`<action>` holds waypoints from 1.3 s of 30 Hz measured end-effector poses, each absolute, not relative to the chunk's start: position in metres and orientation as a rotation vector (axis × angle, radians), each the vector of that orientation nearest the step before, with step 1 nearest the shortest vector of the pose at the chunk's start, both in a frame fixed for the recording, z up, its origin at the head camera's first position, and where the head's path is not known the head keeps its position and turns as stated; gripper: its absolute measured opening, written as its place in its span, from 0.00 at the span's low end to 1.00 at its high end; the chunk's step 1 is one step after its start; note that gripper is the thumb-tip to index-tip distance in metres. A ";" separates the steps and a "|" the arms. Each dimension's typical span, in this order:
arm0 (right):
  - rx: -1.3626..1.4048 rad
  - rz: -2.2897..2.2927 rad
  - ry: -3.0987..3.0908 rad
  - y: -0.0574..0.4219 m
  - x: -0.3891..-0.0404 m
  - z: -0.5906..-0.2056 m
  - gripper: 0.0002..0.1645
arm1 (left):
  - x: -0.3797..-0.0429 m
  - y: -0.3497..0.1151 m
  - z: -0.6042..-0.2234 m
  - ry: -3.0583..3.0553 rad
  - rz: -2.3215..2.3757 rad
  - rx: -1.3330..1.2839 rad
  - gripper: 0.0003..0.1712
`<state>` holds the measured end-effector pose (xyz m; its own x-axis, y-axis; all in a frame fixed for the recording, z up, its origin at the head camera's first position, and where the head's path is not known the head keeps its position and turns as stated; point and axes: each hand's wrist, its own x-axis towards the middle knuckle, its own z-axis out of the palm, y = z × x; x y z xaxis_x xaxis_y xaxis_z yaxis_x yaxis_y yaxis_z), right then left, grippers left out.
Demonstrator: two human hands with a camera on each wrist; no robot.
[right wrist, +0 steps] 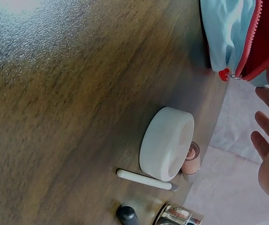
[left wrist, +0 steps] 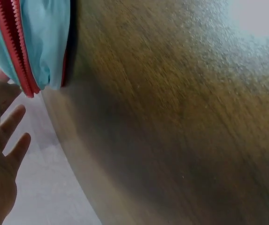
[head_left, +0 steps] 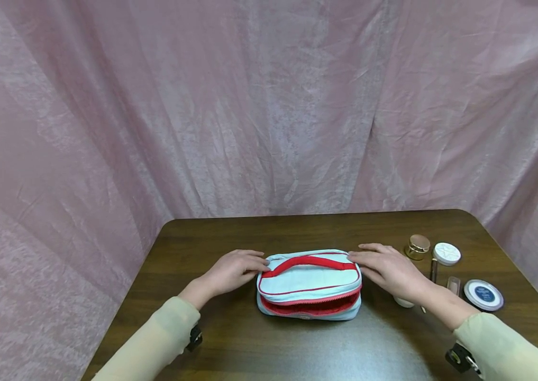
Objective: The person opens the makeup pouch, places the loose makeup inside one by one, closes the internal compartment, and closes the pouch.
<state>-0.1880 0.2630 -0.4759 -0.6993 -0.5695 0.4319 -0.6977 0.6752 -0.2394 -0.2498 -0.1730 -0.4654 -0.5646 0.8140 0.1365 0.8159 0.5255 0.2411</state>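
The left grip [head_left: 237, 271] and right grip [head_left: 392, 270], fingers relaxed, touch opposite ends of the pouch [head_left: 310, 280] on the worktop [head_left: 192, 241], where light, even pressure should steady it without crushing the unzipped front [head_left: 313, 307].

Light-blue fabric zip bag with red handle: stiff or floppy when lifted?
The light-blue fabric zip bag probably sags somewhat, as its sides wrinkle. Its smooth, boxy lid may hold shape better. Anything inside might slide out if tipped towards the opening, since the red zipper gapes.

Free tabletop [head_left: 292, 232] behind pouch [head_left: 309, 282], cosmetics [head_left: 447, 253] right
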 end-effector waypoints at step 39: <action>0.462 1.197 -2.718 0.252 -0.211 -0.469 0.19 | -0.266 -0.170 -0.476 -2.853 -1.302 -0.901 0.11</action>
<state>-0.2112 0.2515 -0.4686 -0.9437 -0.2229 0.2444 -0.3308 0.6370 -0.6962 -0.2659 -0.1699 -0.4759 -0.8405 0.5297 0.1134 0.4328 0.5306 0.7288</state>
